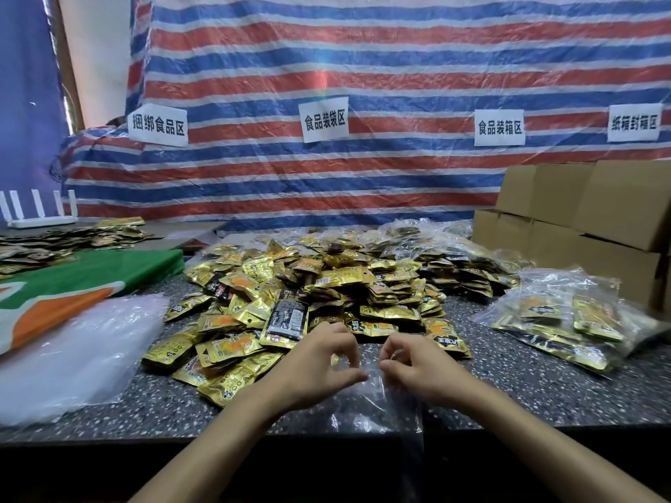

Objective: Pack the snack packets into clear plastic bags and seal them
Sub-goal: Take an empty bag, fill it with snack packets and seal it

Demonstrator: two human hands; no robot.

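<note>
An empty clear plastic bag (pixel 381 401) lies flat on the near edge of the dark speckled stone counter (pixel 526 390), its lower end hanging over the front. The left hand (pixel 323 361) and right hand (pixel 417 364) each pinch its top rim between thumb and curled fingers, close together. Just behind them spreads a big heap of gold foil snack packets (pixel 308 285). A filled clear bag of packets (pixel 566 314) rests to the right, near stacked brown cardboard boxes (pixel 599 219). A pile of empty clear bags (pixel 72 357) sits left.
</note>
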